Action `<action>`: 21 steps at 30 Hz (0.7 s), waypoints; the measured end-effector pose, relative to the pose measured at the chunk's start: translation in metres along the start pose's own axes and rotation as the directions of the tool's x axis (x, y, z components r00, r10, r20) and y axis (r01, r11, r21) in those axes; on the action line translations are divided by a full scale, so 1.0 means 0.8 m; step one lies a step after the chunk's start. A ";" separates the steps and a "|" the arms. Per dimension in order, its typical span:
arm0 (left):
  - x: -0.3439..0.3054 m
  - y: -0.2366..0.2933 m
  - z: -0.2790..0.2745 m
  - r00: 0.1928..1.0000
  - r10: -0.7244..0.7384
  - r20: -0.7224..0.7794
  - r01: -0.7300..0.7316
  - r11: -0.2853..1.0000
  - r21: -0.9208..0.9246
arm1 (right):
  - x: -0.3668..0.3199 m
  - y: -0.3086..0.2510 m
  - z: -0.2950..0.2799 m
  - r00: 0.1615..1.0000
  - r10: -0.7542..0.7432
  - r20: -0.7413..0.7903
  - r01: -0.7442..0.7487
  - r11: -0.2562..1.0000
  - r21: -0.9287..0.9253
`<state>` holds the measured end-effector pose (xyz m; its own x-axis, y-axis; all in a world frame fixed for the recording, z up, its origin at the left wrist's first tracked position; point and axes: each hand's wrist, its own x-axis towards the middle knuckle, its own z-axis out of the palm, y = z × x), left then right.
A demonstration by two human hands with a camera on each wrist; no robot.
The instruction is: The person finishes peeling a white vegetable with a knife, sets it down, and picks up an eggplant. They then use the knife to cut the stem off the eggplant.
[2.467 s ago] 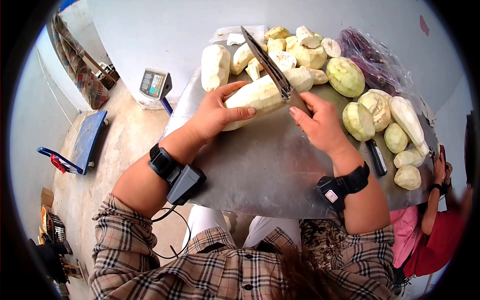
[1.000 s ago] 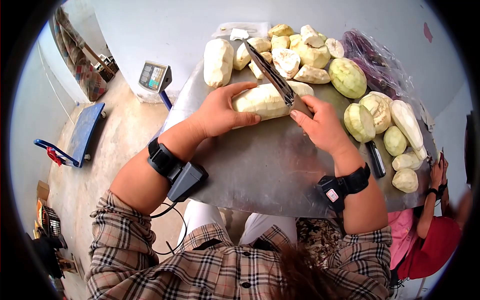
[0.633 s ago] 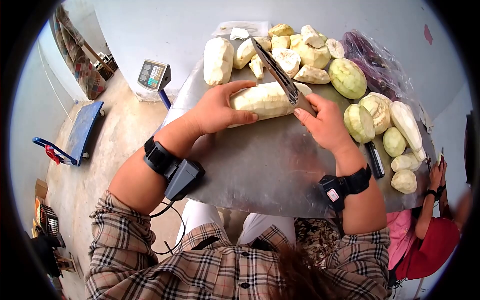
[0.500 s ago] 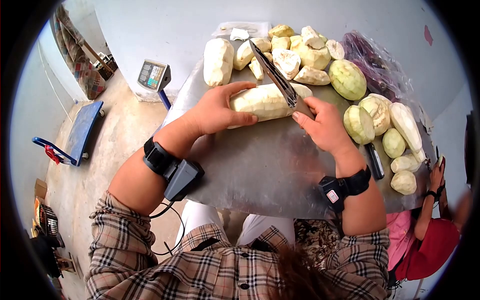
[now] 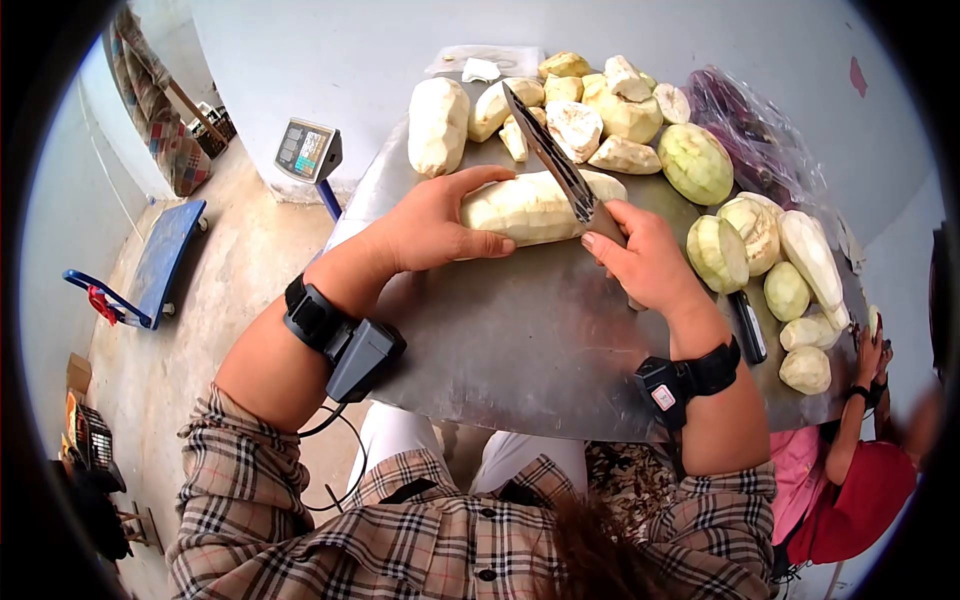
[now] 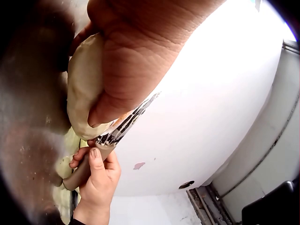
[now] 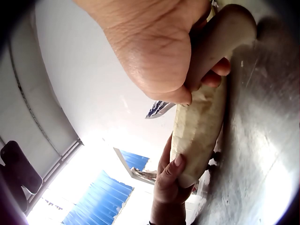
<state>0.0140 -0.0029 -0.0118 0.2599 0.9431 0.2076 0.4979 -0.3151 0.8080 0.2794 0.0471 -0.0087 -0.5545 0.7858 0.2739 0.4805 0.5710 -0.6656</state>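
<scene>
A long peeled eggplant (image 5: 525, 212) lies crosswise over the metal table. My left hand (image 5: 440, 220) grips its left end, thumb on the near side and fingers over the far side. In my right hand (image 5: 645, 255) is a knife (image 5: 550, 150), held by its brown handle (image 7: 220, 40). Its dark, streaked blade slants up and to the left, overlapping the eggplant's right part in the head view. In the left wrist view the right hand (image 6: 98, 183) wraps the handle close by the eggplant's end. The right wrist view shows the left thumb against the pale flesh.
Peeled eggplants (image 5: 605, 115) lie along the table's back, with round ones (image 5: 718, 255) at the right. Unpeeled purple eggplants sit in a plastic bag (image 5: 760, 130). A slim black object (image 5: 748, 325) lies at right. A scale (image 5: 308, 150) stands left; another person (image 5: 850, 490) is at far right.
Since the oldest frame, the eggplant has dropped from a tilted position to a nearly level one, and the left hand with it. The knife has shifted slightly; over the last half second little differs.
</scene>
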 end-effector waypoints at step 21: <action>0.002 0.001 0.006 0.986 -0.165 -0.001 0.146 0.875 -0.461 | 0.001 0.006 0.002 0.962 -0.061 -0.267 0.105 0.982 0.154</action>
<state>0.0186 -0.0019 -0.0135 0.1736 0.9822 0.0716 0.0920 -0.0886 0.9918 0.2801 0.0498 -0.0126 -0.3814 0.7841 0.4896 0.3093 0.6073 -0.7318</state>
